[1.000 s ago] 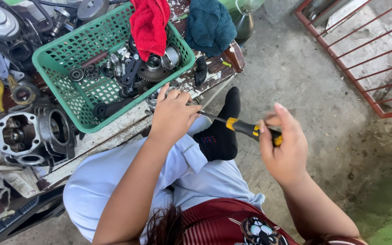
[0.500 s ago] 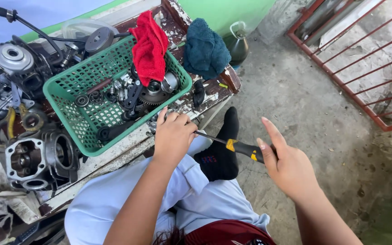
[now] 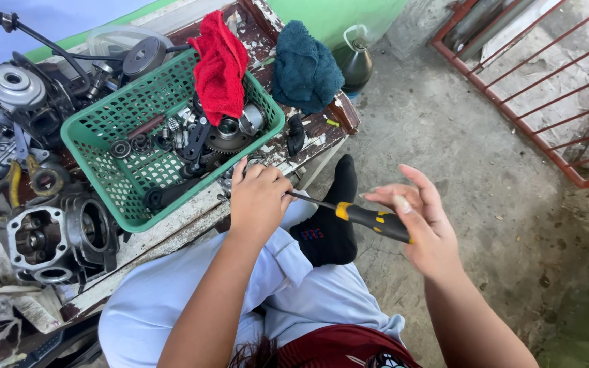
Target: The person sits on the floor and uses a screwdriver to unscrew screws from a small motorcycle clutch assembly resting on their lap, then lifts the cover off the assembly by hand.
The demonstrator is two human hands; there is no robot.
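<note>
Right hand [image 3: 424, 225] shifted right, fingers loosening on screwdriver [image 3: 363, 217]; left hand [image 3: 259, 197] clenched on its tip, near basket [image 3: 114, 174].

Single head cam, steep look-down, close on the lap and bench edge.

Looks from above the person's own knees, tilted forward and slightly left. Left hand [image 3: 259, 197] and right hand [image 3: 423, 225] sit mid-frame, near the lens; forearms enter from the bottom edge. Green basket [image 3: 107, 174] and worn bench [image 3: 172, 225] fill upper left, a bit farther off. Concrete floor [image 3: 485, 177] runs right, red metal gate [image 3: 547, 129] in the far top-right corner. No second view, so no overlap.
</note>
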